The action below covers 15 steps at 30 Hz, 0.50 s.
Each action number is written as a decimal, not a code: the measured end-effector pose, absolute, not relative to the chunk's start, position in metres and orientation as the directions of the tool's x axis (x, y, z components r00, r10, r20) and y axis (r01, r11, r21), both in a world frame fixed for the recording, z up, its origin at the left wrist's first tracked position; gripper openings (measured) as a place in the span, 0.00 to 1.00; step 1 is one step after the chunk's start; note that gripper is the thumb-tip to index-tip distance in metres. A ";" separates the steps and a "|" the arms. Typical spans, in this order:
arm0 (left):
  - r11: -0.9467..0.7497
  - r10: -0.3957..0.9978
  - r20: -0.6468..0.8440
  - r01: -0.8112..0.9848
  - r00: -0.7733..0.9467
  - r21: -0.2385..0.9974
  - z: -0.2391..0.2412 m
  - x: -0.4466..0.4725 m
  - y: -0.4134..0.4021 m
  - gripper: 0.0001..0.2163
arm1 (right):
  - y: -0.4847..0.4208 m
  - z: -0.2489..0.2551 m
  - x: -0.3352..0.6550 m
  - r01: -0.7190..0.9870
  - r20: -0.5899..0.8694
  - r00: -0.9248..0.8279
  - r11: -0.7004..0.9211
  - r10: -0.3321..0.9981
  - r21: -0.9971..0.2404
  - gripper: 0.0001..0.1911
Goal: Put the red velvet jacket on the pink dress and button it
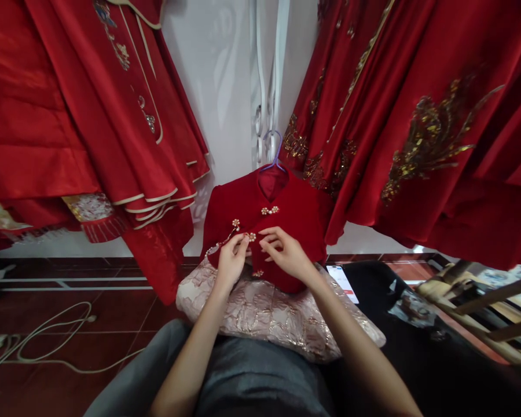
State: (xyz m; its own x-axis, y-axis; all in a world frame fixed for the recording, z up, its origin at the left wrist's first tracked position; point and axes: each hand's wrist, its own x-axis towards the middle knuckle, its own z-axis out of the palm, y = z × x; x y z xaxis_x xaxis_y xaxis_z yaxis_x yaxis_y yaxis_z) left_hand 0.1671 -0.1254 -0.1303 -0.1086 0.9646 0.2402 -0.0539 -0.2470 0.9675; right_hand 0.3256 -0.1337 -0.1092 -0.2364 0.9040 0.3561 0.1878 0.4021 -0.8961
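A short red jacket (226,200) on a purple hanger (276,159) lies over a pink brocade cushion (264,327) in front of me. My left hand (233,258) pinches the jacket's front at a pearl flower clasp (252,237). Just right of that clasp is my right hand (286,253), its fingers curled with the tips close together; anything between them is too small to make out. Another flower clasp (270,211) is fastened below the collar. A flower ornament (235,223) with a beaded chain (226,240) sits left of my left hand.
Red garments with cream piping (151,145) hang at left, and embroidered red skirts (373,116) at right. A lit phone (342,284) and a clear plastic bag (412,310) lie on a black surface (364,336). White cable (47,333) coils across the tiled floor (113,313).
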 end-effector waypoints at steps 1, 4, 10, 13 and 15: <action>-0.232 0.971 0.226 -0.076 -0.079 0.970 -0.135 0.169 -0.127 0.18 | -0.132 -0.115 0.321 0.201 0.368 -0.228 0.413 0.902 -0.888 0.16; -0.196 0.980 0.199 -0.103 0.015 0.975 -0.139 0.169 -0.133 0.17 | -0.126 -0.127 0.311 0.221 0.408 -0.166 0.437 0.898 -0.872 0.13; -0.244 0.969 0.245 0.032 -0.029 0.969 -0.140 0.163 -0.137 0.13 | -0.122 -0.129 0.313 0.210 0.404 -0.146 0.428 0.903 -0.879 0.11; -0.333 0.933 0.357 0.253 -0.053 0.908 -0.138 0.156 -0.123 0.11 | -0.122 -0.126 0.318 0.235 0.391 -0.154 0.418 0.907 -0.877 0.10; -0.368 0.887 0.452 0.446 -0.094 0.815 -0.132 0.151 -0.110 0.15 | -0.121 -0.126 0.320 0.213 0.361 -0.156 0.388 0.920 -0.897 0.08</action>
State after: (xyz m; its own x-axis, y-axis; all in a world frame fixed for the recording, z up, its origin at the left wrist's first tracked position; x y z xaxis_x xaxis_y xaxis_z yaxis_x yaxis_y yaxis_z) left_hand 0.1505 -0.1102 -0.1322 -0.0936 0.8871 0.4520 0.4465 -0.3684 0.8154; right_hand 0.3202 -0.1208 -0.1263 -0.1565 0.9195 0.3605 0.2127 0.3878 -0.8969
